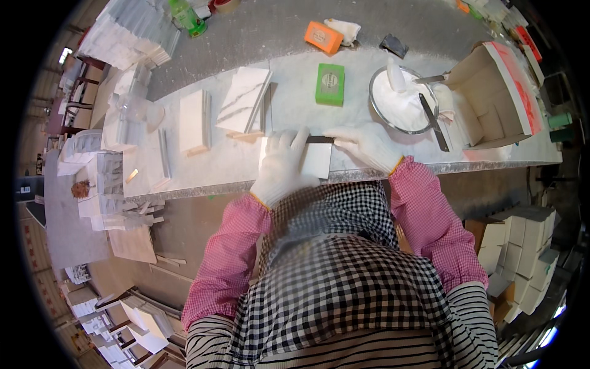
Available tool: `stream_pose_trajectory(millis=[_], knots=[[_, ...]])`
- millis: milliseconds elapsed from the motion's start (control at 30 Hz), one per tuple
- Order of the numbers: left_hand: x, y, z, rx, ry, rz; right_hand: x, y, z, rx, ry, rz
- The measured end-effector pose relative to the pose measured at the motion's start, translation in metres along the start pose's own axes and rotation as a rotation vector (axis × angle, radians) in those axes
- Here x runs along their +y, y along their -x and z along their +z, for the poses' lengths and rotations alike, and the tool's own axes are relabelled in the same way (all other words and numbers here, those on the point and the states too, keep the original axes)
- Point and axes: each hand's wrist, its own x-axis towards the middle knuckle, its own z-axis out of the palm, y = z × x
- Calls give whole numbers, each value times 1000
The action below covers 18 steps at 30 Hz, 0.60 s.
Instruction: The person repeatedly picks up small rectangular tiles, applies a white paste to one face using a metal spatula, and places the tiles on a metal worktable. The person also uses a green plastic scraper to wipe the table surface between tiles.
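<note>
A white rectangular tile lies at the near edge of the worktable, in front of me. My left hand, in a white knit glove, rests on its left part with the fingers stretched over it and the thumb along the near side. Across the tile's far edge runs a dark, narrow, straight-edged strip. My right hand, gloved too, pinches the right end of this strip; its exact kind is not clear. Beyond my left hand lies a stack of grey-veined white tiles.
A steel bowl of white paste holds a scoop and a dark-handled spatula. An open cardboard box stands right of it. Green and orange blocks lie farther back. More tiles stand at left.
</note>
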Motion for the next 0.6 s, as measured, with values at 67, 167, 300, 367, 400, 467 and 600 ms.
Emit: stream_pose_trajectory(millis=[67,167,300,367,400,467,600], knots=[[1,1,-1,-13,-22,-19,0,-5,1,-2,10,-28],[-2,1,1,3,-34,8,-4,-7,-1,-26,32,-4],[-4,1,3,30,-30,26,-2,-5,1,-24,41,-30],[-3,1,4,32,-36,25,-6,-2,-2,-30,18,-18],[-2,1,3,30,-33,23,-8,-1,-3,-33,7,-10],[0,1,1,27,-27,21,-7,2,0,-15,-29,-28],[-1,1,2,32,-51,38,-12,6,6,3,-35,-2]])
